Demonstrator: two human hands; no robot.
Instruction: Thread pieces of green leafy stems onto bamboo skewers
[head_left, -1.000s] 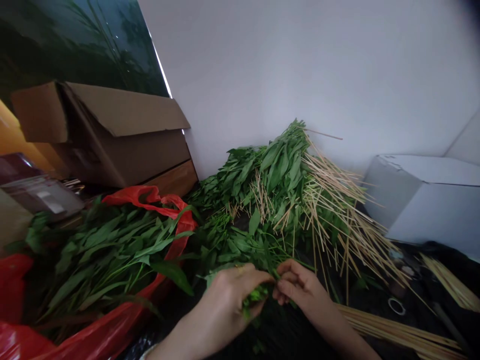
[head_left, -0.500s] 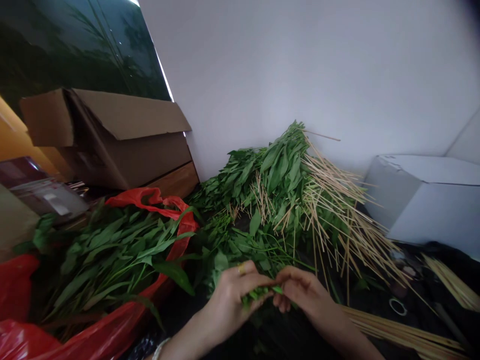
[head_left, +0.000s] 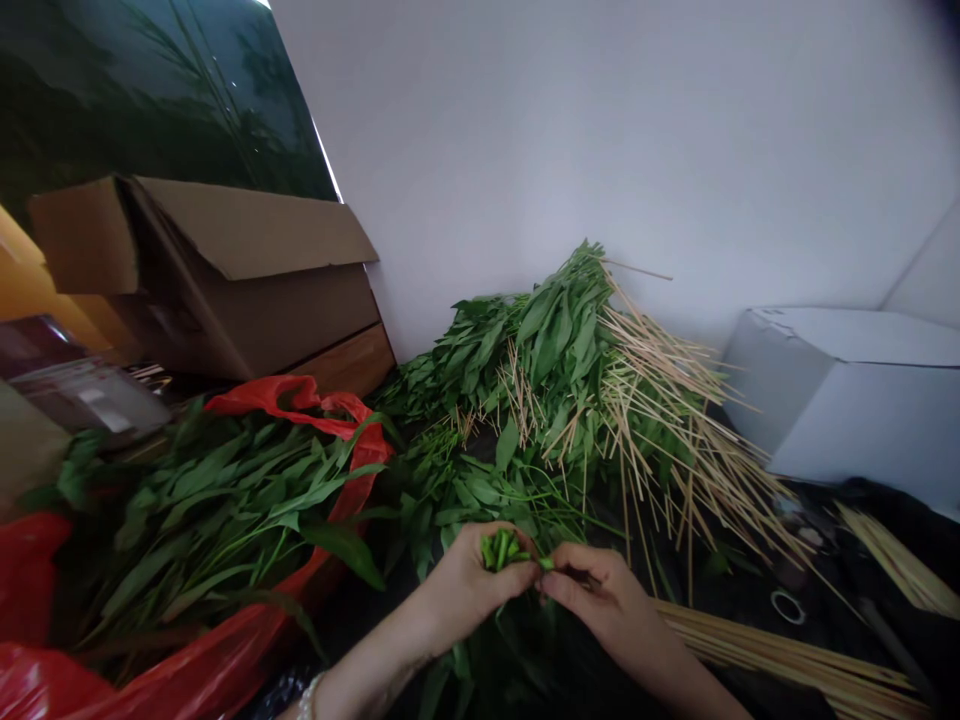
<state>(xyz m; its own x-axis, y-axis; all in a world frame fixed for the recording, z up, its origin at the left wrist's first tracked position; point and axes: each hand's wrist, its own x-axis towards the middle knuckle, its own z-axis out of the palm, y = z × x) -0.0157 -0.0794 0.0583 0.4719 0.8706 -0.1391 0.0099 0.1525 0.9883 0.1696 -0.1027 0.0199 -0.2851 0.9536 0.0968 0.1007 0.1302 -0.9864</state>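
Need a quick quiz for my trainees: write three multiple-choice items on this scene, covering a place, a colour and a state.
1. Where is the open cardboard box?
A) Left of the heaped greens
B) Right of them
C) On top of them

2. What colour is the plastic bag?
A) Blue
B) Red
C) White

3. What does the left hand hold?
A) A skewer
B) Nothing
C) Green stems

1: A, the box stands left of the pile.
2: B, red plastic shows among the leaves.
3: C, the fingers cup short stems.
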